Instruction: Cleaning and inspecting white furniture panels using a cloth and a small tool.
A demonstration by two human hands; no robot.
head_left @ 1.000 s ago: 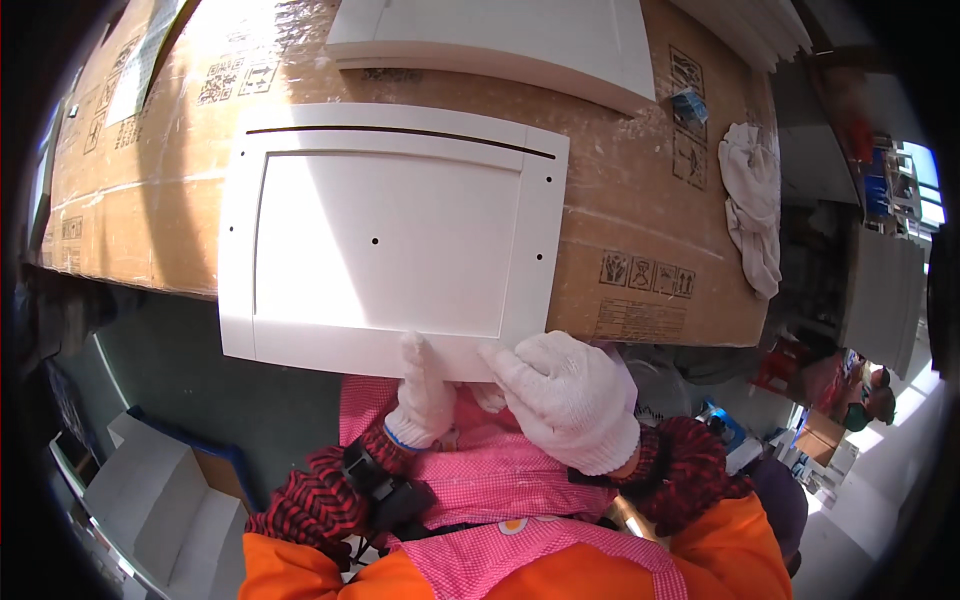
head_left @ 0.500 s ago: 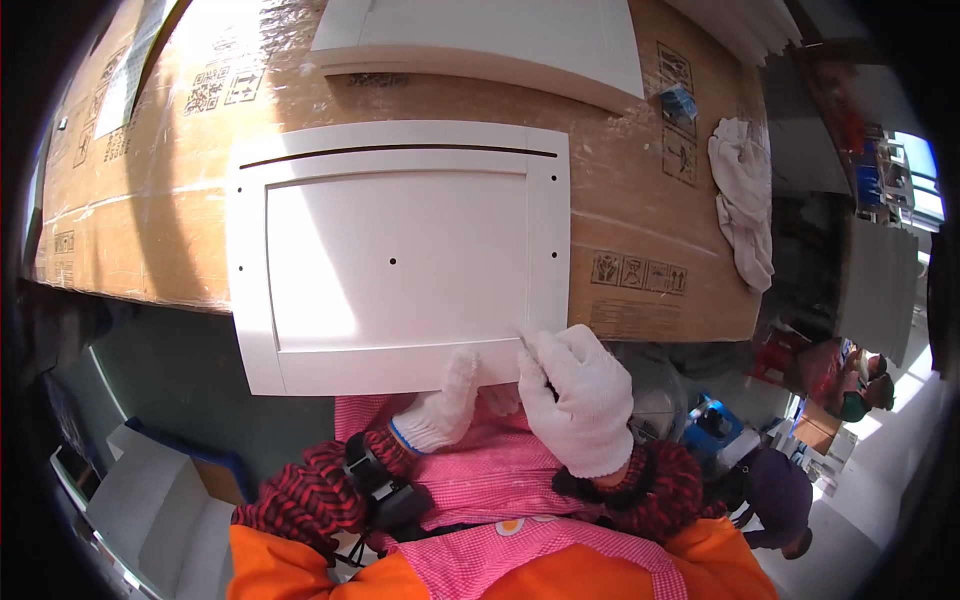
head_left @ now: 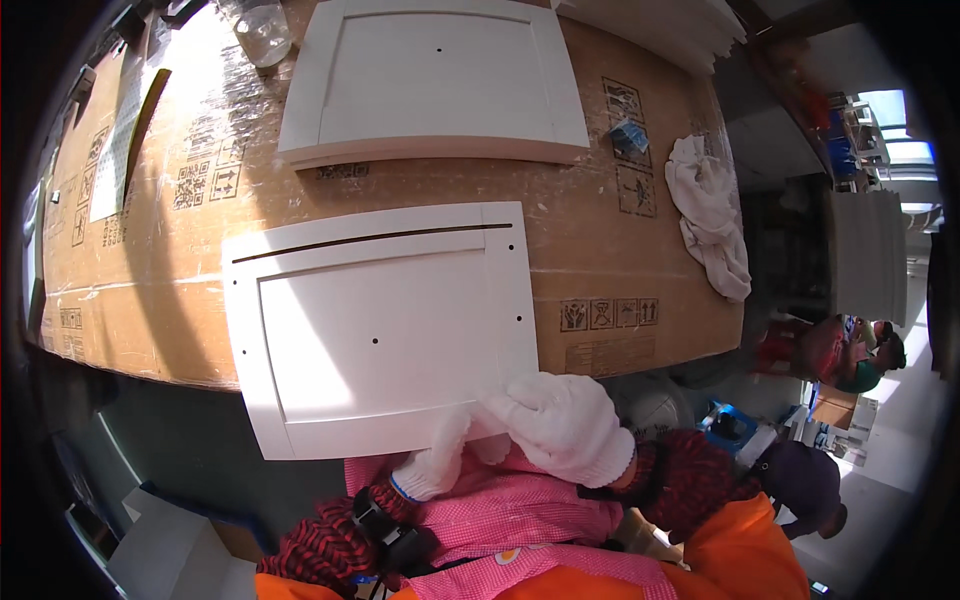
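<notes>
White framed panel (head_left: 400, 300) is laid on a broad cardboard-covered worktop (head_left: 590, 225), its near edge reaching past the front, probably so that room is left for fingers beneath. The cardboard seems to be used as padding for the smooth white faces. By the panel's turned position, its dark slot (head_left: 375, 239) is put on the far side and a plain rail is presented to the hands. A similar panel (head_left: 450, 95), perhaps the top of a pile, is set farther back, presumably out of their way. Crumpled white cloth (head_left: 710, 215) is left by the worktop's right edge. By the gloved left hand (head_left: 440, 462), the near rail appears clamped, thumb above and fingers below, likely for steadiness. The fingers of the gloved right hand (head_left: 565, 420) are bunched together at the near right corner; whether anything is pinched cannot be told. A small blue packet (head_left: 630, 138) is placed well apart.
</notes>
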